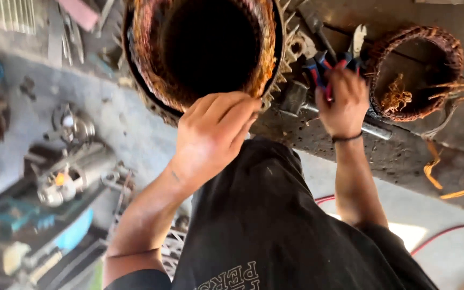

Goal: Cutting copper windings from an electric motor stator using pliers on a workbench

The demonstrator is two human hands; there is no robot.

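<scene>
A large motor stator point(151, 80) with copper windings and a finned metal housing lies on the workbench, its dark bore facing me. My left hand point(213, 131) rests on its lower rim with fingers curled against the copper winding. My right hand point(342, 99) grips pliers point(350, 51) with red and blue handles, their jaws pointing up beside the stator. A black band circles my right wrist.
A removed coil of brown copper winding point(417, 70) lies on the stained bench point(404, 156) at right, with loose strips trailing off. A metal bar point(374, 129) lies near the bench edge. Motor parts and tools point(65, 172) clutter the floor at left. A red cable point(447, 233) crosses the floor.
</scene>
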